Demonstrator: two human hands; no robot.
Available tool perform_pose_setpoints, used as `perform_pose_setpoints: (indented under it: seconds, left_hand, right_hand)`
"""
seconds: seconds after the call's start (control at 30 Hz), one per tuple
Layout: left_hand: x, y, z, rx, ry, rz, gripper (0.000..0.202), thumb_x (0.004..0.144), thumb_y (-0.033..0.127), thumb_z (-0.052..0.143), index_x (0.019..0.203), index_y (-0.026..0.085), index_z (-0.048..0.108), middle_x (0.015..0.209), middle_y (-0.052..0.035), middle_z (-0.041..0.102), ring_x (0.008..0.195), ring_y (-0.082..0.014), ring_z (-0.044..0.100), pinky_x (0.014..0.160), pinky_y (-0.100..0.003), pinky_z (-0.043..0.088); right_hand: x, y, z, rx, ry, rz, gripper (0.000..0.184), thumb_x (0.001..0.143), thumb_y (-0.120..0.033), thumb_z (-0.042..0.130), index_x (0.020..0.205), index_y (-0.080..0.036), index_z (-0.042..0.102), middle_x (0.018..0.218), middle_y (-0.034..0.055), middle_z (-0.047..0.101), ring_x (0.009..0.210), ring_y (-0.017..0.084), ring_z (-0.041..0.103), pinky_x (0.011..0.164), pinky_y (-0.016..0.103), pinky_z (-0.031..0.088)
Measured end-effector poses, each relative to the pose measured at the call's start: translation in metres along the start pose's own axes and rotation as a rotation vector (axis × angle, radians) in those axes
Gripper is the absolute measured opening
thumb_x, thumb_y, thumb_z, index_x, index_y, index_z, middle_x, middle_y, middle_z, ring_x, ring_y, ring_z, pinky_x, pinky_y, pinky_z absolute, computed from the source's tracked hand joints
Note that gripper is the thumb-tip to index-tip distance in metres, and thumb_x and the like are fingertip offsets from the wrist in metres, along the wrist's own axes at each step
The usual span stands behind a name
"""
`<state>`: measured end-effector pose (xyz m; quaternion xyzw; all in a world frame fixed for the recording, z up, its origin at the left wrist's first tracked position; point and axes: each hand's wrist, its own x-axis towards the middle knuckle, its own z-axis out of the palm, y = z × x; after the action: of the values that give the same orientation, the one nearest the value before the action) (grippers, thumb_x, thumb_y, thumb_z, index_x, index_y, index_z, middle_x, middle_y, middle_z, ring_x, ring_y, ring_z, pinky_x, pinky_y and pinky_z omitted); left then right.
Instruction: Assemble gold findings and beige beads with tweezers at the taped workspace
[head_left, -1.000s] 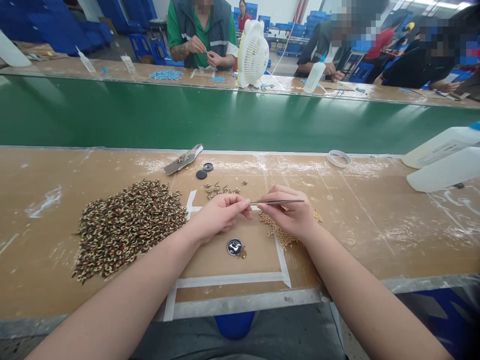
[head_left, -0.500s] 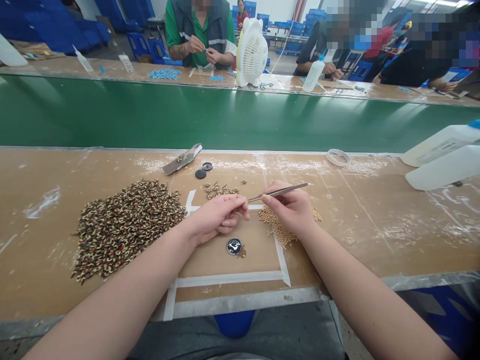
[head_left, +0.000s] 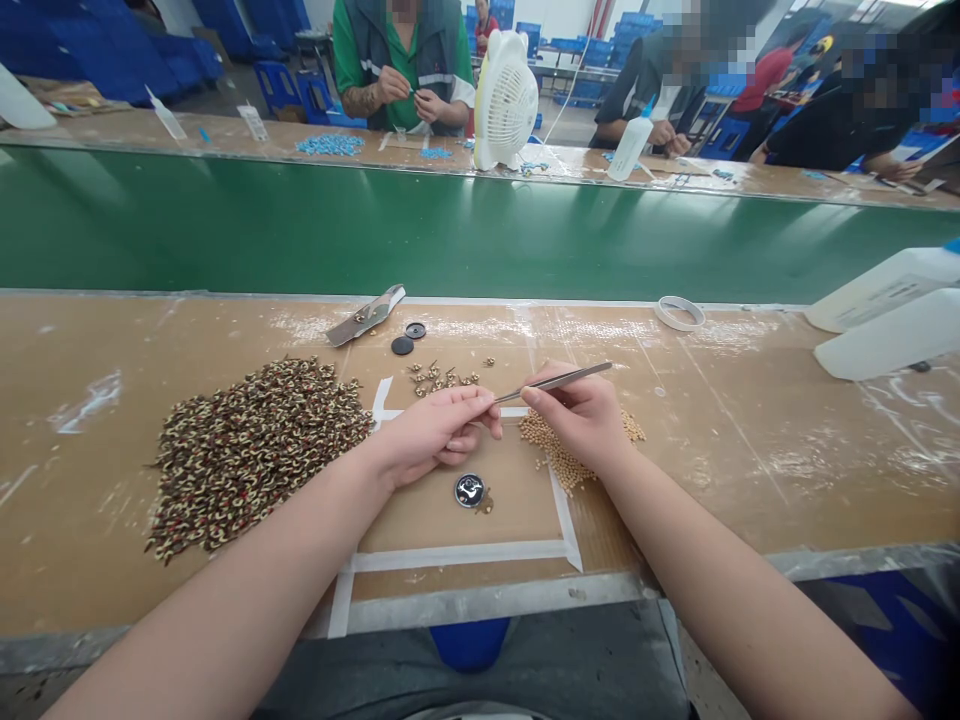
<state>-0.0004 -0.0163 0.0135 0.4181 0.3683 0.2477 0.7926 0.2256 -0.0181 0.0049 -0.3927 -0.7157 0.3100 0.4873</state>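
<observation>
My right hand (head_left: 581, 415) is closed on metal tweezers (head_left: 559, 381) whose tips point left to my left fingertips. My left hand (head_left: 435, 435) is pinched shut on a tiny part that I cannot make out, right at the tweezer tips. Both hands hover over a taped rectangle (head_left: 461, 555) on the brown bench. A small black round badge (head_left: 469, 490) lies below my left hand. A heap of tan beads (head_left: 559, 460) lies under my right hand. A big pile of brown, cream and red pieces (head_left: 251, 450) spreads to the left.
Several tiny gold parts (head_left: 442, 378), two black discs (head_left: 409, 338) and a metal scoop (head_left: 367, 315) lie further back. A tape roll (head_left: 679, 313) and two white bottles (head_left: 889, 320) sit at right. Beyond a green conveyor belt (head_left: 450, 235), other people work near a white fan (head_left: 506, 100).
The tweezers tilted from level to slanting up to the right one second ago and have stayed so. Both hands have shifted slightly away from me.
</observation>
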Motion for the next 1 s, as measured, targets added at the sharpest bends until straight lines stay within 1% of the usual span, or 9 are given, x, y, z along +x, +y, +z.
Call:
perform_pose_setpoints:
  seconds: [0.3, 0.4, 0.47, 0.53, 0.6, 0.67, 0.73, 0.83, 1.0]
  left_hand:
    - [-0.002, 0.001, 0.003, 0.051, 0.004, -0.004, 0.029, 0.099, 0.047, 0.062, 0.094, 0.019, 0.061, 0.088, -0.003, 0.064, 0.049, -0.004, 0.026, 0.046, -0.022, 0.011]
    - [-0.005, 0.007, 0.003, 0.267, 0.062, 0.033, 0.037, 0.1, 0.054, 0.054, 0.097, 0.02, 0.065, 0.09, -0.0054, 0.068, 0.049, -0.007, 0.03, 0.047, -0.024, 0.018]
    - [-0.012, 0.015, -0.002, 0.619, 0.22, 0.135, 0.044, 0.101, 0.059, 0.047, 0.094, 0.021, 0.069, 0.088, -0.0065, 0.071, 0.054, -0.0114, 0.042, 0.051, -0.027, 0.028]
    - [-0.022, 0.024, -0.014, 1.078, 0.508, 0.234, 0.044, 0.101, 0.058, 0.047, 0.089, 0.023, 0.071, 0.086, -0.0073, 0.071, 0.067, -0.0186, 0.055, 0.058, -0.03, 0.034]
    - [-0.033, 0.033, -0.03, 1.436, 0.818, 0.188, 0.036, 0.1, 0.052, 0.051, 0.094, 0.024, 0.073, 0.092, -0.0097, 0.073, 0.073, -0.025, 0.061, 0.061, -0.034, 0.036]
    - [-0.043, 0.041, -0.047, 1.595, 0.962, 0.07, 0.029, 0.098, 0.043, 0.051, 0.098, 0.025, 0.075, 0.104, -0.0114, 0.075, 0.076, -0.0282, 0.065, 0.061, -0.036, 0.038]
    - [-0.049, 0.046, -0.061, 1.643, 1.016, -0.047, 0.025, 0.094, 0.04, 0.056, 0.097, 0.026, 0.076, 0.101, -0.0123, 0.077, 0.077, -0.0303, 0.067, 0.061, -0.037, 0.041]
    - [-0.051, 0.049, -0.069, 1.653, 0.996, -0.165, 0.023, 0.088, 0.041, 0.063, 0.094, 0.025, 0.079, 0.094, -0.0142, 0.078, 0.079, -0.0332, 0.068, 0.061, -0.038, 0.043]
    - [-0.049, 0.047, -0.067, 1.681, 0.957, -0.206, 0.023, 0.086, 0.034, 0.06, 0.092, 0.025, 0.08, 0.09, -0.0155, 0.079, 0.08, -0.0343, 0.07, 0.062, -0.038, 0.044]
  right_hand:
    - [0.001, -0.004, 0.0, -0.001, 0.003, -0.041, 0.018, 0.096, -0.031, 0.071, 0.081, -0.022, 0.073, 0.07, -0.0008, 0.064, 0.061, 0.013, 0.054, 0.057, 0.032, 0.04]
    - [0.0, -0.003, -0.002, -0.001, 0.017, -0.039, 0.018, 0.096, -0.032, 0.071, 0.081, -0.023, 0.072, 0.069, -0.001, 0.063, 0.061, 0.013, 0.054, 0.057, 0.033, 0.04]
    - [0.0, -0.002, -0.003, 0.025, -0.013, -0.039, 0.019, 0.097, -0.032, 0.071, 0.081, -0.023, 0.072, 0.07, -0.0007, 0.063, 0.063, 0.014, 0.055, 0.058, 0.033, 0.041]
    - [-0.001, -0.001, -0.003, 0.06, -0.093, -0.045, 0.018, 0.098, -0.032, 0.071, 0.082, -0.023, 0.073, 0.072, -0.0001, 0.064, 0.064, 0.014, 0.056, 0.058, 0.033, 0.041]
    - [-0.002, -0.001, -0.003, 0.091, -0.192, -0.059, 0.017, 0.098, -0.033, 0.071, 0.085, -0.022, 0.074, 0.073, 0.0001, 0.064, 0.063, 0.014, 0.055, 0.057, 0.032, 0.041]
    - [-0.002, -0.002, -0.002, 0.108, -0.277, -0.094, 0.018, 0.098, -0.033, 0.07, 0.085, -0.021, 0.075, 0.072, -0.0004, 0.063, 0.061, 0.013, 0.054, 0.056, 0.031, 0.041]
    - [-0.003, -0.004, 0.0, 0.112, -0.349, -0.141, 0.016, 0.098, -0.031, 0.07, 0.087, -0.02, 0.075, 0.071, -0.0004, 0.063, 0.061, 0.013, 0.055, 0.056, 0.03, 0.042]
    - [-0.003, -0.007, 0.002, 0.118, -0.452, -0.192, 0.013, 0.098, -0.028, 0.069, 0.09, -0.019, 0.076, 0.075, 0.0013, 0.068, 0.065, 0.013, 0.06, 0.059, 0.029, 0.046]
    - [-0.005, -0.009, 0.005, 0.123, -0.589, -0.181, 0.012, 0.097, -0.028, 0.072, 0.09, -0.02, 0.077, 0.081, 0.003, 0.074, 0.071, 0.014, 0.067, 0.066, 0.03, 0.054]
